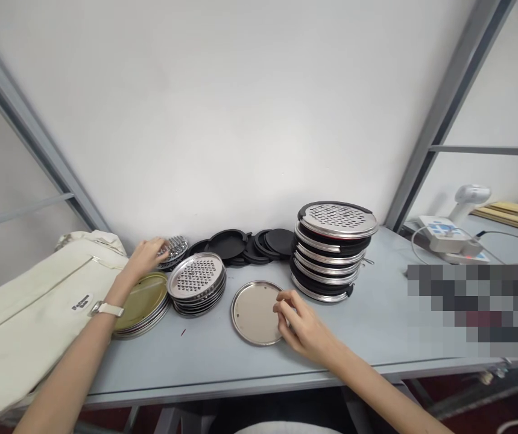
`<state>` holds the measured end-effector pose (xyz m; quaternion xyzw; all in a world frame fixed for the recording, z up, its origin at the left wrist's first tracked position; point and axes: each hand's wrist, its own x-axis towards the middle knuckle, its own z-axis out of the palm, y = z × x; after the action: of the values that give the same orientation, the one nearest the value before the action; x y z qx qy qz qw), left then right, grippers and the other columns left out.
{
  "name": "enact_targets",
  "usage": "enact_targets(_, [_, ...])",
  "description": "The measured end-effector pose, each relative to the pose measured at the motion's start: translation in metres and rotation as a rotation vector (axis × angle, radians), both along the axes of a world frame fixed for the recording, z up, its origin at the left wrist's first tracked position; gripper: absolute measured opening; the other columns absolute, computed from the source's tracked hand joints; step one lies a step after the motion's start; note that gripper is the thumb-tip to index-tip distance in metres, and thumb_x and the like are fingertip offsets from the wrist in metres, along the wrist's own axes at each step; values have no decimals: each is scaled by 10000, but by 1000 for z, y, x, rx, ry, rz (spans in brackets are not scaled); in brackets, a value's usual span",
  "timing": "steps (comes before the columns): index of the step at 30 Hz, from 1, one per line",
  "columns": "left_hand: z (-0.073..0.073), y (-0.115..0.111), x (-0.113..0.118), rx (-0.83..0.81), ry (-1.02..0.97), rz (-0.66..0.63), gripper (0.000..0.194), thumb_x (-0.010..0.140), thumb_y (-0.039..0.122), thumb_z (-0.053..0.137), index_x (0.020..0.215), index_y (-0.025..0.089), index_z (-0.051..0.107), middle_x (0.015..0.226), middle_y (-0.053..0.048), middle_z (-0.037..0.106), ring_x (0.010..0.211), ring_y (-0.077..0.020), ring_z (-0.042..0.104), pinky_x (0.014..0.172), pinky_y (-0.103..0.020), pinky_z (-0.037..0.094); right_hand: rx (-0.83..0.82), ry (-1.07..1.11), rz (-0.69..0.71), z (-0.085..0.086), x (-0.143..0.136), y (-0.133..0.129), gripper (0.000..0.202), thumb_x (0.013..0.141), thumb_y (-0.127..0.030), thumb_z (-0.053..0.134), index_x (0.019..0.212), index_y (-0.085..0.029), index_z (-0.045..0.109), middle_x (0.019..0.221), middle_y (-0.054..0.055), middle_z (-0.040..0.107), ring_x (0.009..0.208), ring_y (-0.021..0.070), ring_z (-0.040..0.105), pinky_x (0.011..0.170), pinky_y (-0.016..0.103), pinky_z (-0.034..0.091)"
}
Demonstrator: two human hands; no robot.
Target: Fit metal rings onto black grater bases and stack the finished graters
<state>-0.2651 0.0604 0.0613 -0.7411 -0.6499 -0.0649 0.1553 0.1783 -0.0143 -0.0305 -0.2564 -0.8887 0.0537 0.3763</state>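
Note:
My left hand reaches over the stacked discs to a dish of small shiny metal pieces, its fingertips bent together at the dish's near side; what they hold is hidden. My right hand has its fingers curled in a pinch at the right edge of a round silver metal disc lying flat. Anything between those fingers is too small to make out. Just left of that disc stands a stack of perforated grater discs. Under my left forearm is a stack of round discs with an olive-gold top.
Black round holders lie along the wall. To the right rises a tall pile of grater discs in black rims. A cream cloth bag covers the table's left end. A white device with cables sits far right.

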Motion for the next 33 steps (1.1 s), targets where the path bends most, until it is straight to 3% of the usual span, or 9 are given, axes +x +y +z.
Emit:
enact_targets(4, [5,1,6,248,134,129,275,892,272,343,1056,118,500,999,-151,612,955,-272,545,827,-366,329,-13,-9,0,2,-1,0,183,850,-77,387,983,-188,446,989,101,462,833,188,508,725,324,468])
enact_targets(10, [13,1,18,379,275,197,289,934,262,282,970,123,533,940,-151,592,939,-291,493,826,-394,293,-41,18,-7,3,0,0,192,847,-81,383,986,-194,454,983,93,468,817,181,510,722,315,469])
enact_targets(15, [39,-16,50,532,237,121,318,961,302,283,968,140,557,901,-129,594,930,-288,481,864,-417,270,-52,45,-22,2,-1,1,189,851,-81,380,982,-197,452,974,88,469,813,182,506,721,319,463])
enact_targets(19, [51,-49,97,701,67,-57,230,942,295,407,966,151,584,876,-100,622,901,-264,511,859,-410,272,-70,150,-73,1,0,3,192,858,-75,381,986,-198,454,928,74,482,792,181,506,714,328,454])
enact_targets(22, [31,-81,145,772,25,-301,102,901,237,520,943,180,593,857,-52,654,808,-213,547,813,-371,288,-46,275,-102,1,2,4,197,852,-62,384,970,-200,460,872,58,489,788,181,515,705,326,448])
enact_targets(26, [-22,-107,201,601,-10,-685,133,899,103,473,961,160,576,872,-37,660,850,-176,585,778,-320,324,-1,350,-115,2,4,4,192,845,-51,384,945,-198,457,837,48,484,766,178,509,681,324,437])
enact_targets(29, [-51,-103,219,421,29,-840,182,910,72,398,972,124,562,907,-68,646,868,-179,576,794,-327,373,-34,320,-111,1,3,5,178,855,-53,376,919,-200,451,833,47,476,766,178,503,680,324,430])
enact_targets(33, [-60,-89,218,218,-71,-898,105,911,159,445,891,134,545,832,-66,606,801,-184,542,742,-323,428,-116,240,-92,-2,2,7,153,875,-82,376,948,-197,446,821,40,478,740,173,497,678,321,437])
